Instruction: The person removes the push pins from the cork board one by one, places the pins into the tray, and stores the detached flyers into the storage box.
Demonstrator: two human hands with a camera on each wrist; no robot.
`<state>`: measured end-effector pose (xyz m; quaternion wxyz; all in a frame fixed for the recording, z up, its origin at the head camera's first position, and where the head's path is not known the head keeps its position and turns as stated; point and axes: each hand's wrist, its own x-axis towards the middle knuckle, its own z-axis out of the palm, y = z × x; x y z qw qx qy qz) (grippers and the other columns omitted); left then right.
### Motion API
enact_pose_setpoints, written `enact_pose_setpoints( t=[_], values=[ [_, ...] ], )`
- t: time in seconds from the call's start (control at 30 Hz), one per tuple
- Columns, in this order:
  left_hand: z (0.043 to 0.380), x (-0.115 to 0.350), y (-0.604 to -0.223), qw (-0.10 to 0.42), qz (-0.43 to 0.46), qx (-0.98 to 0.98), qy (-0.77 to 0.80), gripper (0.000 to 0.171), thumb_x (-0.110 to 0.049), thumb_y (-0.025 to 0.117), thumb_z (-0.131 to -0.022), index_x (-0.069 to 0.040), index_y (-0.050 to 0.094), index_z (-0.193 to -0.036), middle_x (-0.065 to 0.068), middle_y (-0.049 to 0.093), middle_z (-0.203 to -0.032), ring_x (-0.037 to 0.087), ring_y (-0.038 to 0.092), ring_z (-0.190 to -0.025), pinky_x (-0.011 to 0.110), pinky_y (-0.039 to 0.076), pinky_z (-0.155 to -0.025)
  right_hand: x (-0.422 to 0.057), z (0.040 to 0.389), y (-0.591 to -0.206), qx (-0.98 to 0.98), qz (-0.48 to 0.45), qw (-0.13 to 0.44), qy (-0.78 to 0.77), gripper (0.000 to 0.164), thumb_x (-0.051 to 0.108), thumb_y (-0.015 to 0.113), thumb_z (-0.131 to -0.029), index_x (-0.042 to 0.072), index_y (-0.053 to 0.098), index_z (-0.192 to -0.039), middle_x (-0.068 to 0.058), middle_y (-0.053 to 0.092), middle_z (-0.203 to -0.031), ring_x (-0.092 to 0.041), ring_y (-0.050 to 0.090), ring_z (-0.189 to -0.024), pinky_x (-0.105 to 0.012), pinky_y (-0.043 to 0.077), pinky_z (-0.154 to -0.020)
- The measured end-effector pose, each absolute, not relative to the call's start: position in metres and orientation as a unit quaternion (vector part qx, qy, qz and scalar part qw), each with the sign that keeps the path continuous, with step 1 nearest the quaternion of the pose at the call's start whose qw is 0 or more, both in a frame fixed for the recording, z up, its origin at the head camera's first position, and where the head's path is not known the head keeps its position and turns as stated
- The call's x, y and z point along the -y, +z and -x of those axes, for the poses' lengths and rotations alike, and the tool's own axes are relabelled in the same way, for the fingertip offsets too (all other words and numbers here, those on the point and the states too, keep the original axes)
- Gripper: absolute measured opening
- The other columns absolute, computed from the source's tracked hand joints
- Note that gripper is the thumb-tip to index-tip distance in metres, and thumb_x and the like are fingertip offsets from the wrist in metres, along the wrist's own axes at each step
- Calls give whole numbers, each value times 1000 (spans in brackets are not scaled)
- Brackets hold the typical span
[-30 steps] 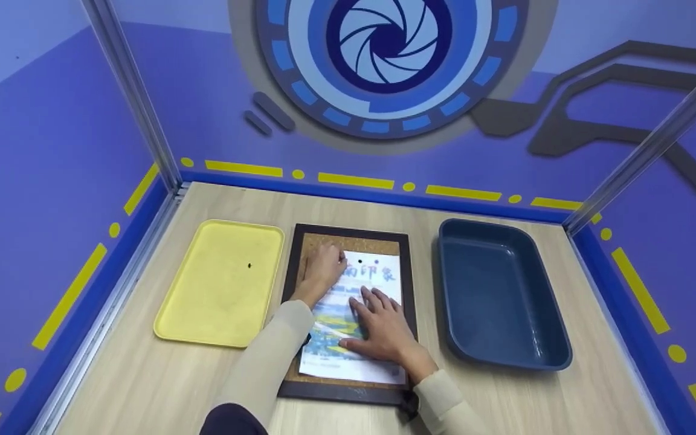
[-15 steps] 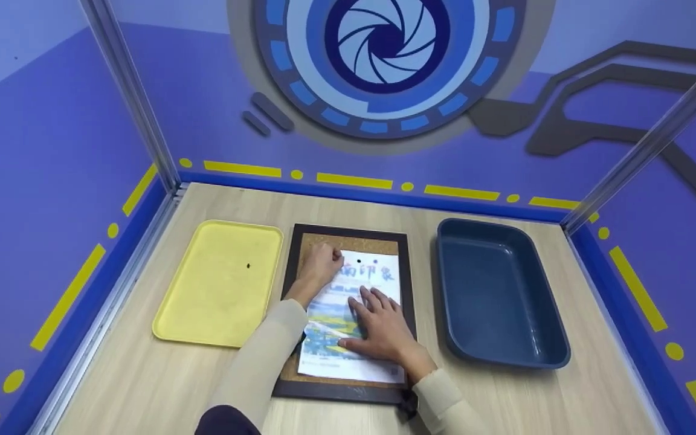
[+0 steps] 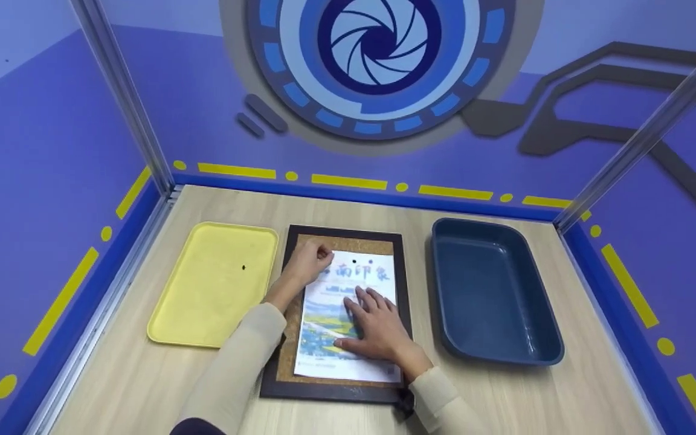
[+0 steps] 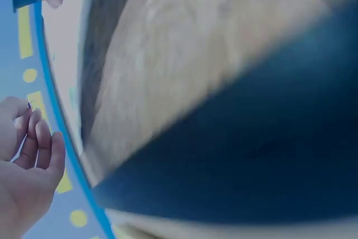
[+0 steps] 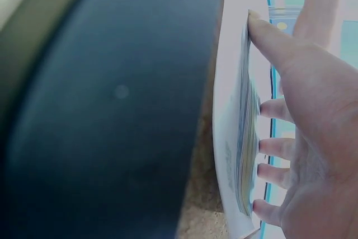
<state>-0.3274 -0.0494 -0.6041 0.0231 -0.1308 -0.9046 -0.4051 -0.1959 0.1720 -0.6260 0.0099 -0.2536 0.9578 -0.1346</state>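
Observation:
A printed poster (image 3: 318, 338) with large blue characters and a painted landscape lies on a dark-framed corkboard (image 3: 351, 243). Near its upper left corner, my left hand (image 3: 307, 266) has thumb and fingers drawn together. A tiny dark pointed thing, looking like a pushpin (image 4: 29, 104), shows between the thumb and fingertips in the left wrist view. My right hand (image 3: 378, 326) lies spread on the poster's lower right part, its fingertips pressing the paper in the right wrist view. A black round pin head (image 3: 354, 261) and a purple one (image 3: 370, 261) dot the poster's top.
Left of the board is a shallow yellow tray (image 3: 203, 302) with one small black thing (image 3: 243, 267) on it. A deep dark blue bin (image 3: 493, 290) stands to the right. Blue-purple panels with metal corner posts enclose the wooden table (image 3: 348, 208) at the back and sides.
My left hand has drawn back leftward from the poster's upper left corner, uncovering more of the title characters. The right hand keeps its place on the paper.

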Motion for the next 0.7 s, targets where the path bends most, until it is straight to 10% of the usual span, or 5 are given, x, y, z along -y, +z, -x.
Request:
enact_pose_setpoints(
  t=[0.7],
  values=[
    [316,177,-585,67,125,907,-396,9,-9,70,-101,-1,74,-101,11,73,-96,23,68,-89,41,57,-81,-173,196,-628,-957,256,13,-134,94,80,63,-88,18,51,-158,-17,37,-168,-42,32,-154,-66,31,-118]
  ],
)
